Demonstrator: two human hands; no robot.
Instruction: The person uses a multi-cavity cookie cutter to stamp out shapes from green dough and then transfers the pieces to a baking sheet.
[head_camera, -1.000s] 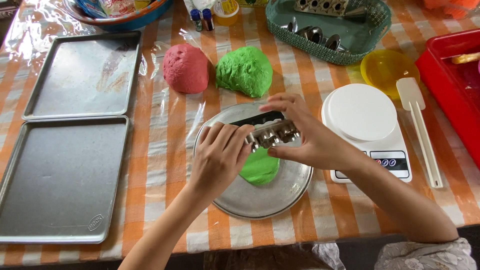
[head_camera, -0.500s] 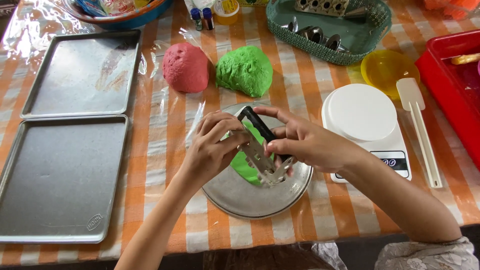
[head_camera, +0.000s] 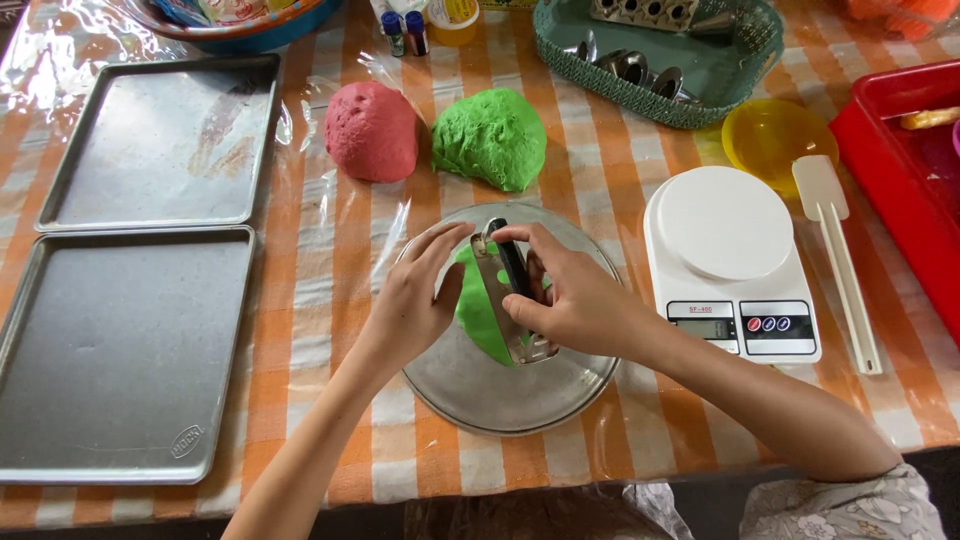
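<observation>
- Two baking trays (head_camera: 120, 350) at 9 o'clock
- Round metal plate (head_camera: 480, 390) at centre, catching the work
- Green dough lump (head_camera: 490, 137) at 12 o'clock
- Right hand (head_camera: 575, 300) grasping a metal scraper (head_camera: 500, 300), pressed onto green dough piece (head_camera: 478, 315) on the plate
- Left hand (head_camera: 415, 300) released, fingers steadying the dough's edge

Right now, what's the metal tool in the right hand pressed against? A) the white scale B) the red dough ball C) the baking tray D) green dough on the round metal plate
D: the right hand holds the metal tool against the green dough piece lying on the round metal plate.
</observation>
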